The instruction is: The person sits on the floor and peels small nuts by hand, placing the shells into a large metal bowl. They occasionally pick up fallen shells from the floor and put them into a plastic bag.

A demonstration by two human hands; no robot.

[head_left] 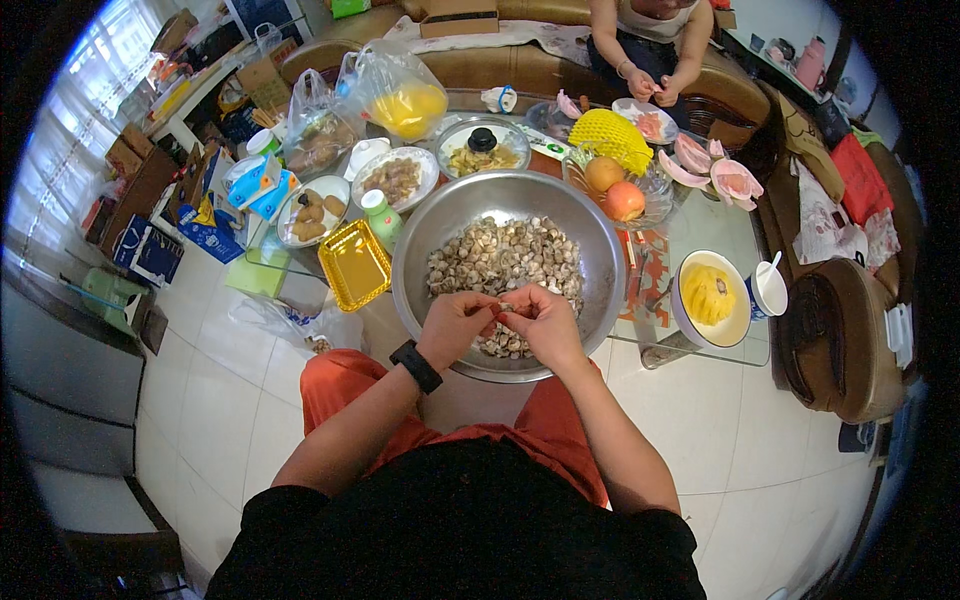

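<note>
A wide stainless steel basin (pixel 600 262) sits in front of my knees at the edge of the glass table. Many small shells, seemingly clams or similar shellfish (pixel 502 251), cover its bottom. Over the near part of the basin, my left hand (pixel 459 324) and my right hand (pixel 546 322) meet at the fingertips. Both pinch one small shell (pixel 506 307) between thumbs and index fingers; the fingers partly hide it, so whether it is split cannot be told. A black band circles my left wrist.
Left of the basin are a gold tray (pixel 354 264), a green-capped bottle (pixel 382 219) and plates of food (pixel 396 180). Right stand a glass fruit bowl (pixel 656 199), a bowl with a peeled yellow fruit (pixel 709 296) and a paper cup (pixel 766 291). Another person (pixel 652 45) handles pink fruit across the table.
</note>
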